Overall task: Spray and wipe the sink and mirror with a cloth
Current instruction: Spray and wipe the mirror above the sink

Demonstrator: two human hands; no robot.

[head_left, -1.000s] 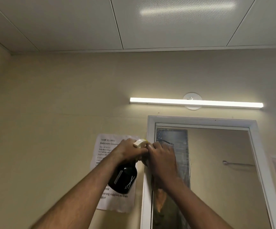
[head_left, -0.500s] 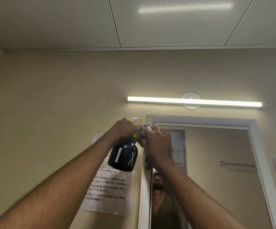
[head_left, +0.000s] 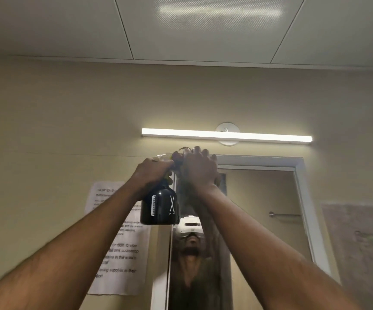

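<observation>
Left hand point(head_left: 152, 173) grips the black spray bottle point(head_left: 159, 206) beside the mirror point(head_left: 261, 209)'s top-left corner, while the right hand point(head_left: 200, 168) presses a dark cloth point(head_left: 178, 156) there, apparently to wipe.

Both hands point(head_left: 200, 168) and spray bottle point(head_left: 159, 206) rose to mirror's top corner

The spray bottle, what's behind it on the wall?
Behind the spray bottle is the mirror frame's left edge and a taped paper notice. The bottle and left hand cover some of its text.
</observation>
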